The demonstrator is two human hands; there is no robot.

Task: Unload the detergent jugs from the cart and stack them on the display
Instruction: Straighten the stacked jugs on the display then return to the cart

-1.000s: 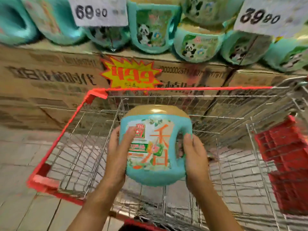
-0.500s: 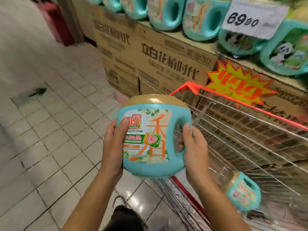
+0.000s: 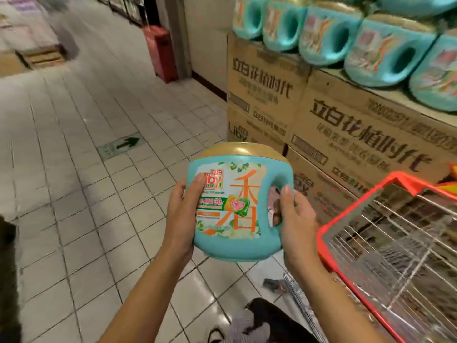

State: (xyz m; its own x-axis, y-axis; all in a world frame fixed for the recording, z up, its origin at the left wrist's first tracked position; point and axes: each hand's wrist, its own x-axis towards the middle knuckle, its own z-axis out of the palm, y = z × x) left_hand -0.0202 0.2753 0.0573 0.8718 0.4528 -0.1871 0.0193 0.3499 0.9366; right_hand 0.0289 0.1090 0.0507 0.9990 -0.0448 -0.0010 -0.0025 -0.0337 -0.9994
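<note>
Your jug (image 3: 237, 246) is turquoise with a matte gold cap (image 3: 243, 152). Its label (image 3: 247, 201) is cream, sprigged with green leaves and white flowers, and carries large orange characters, a red-and-yellow logo, a green band and a pink heart. The display jugs (image 3: 321, 43) ahead of you are the same turquoise with gold tops. The cartons (image 3: 346, 129) under them are brown with dark print. The cart (image 3: 358, 201) has a red-orange rim and silver wire. The floor (image 3: 74, 181) is pale cream-grey tile with dark grout, and bears a green arrow sticker (image 3: 121, 146).
</note>
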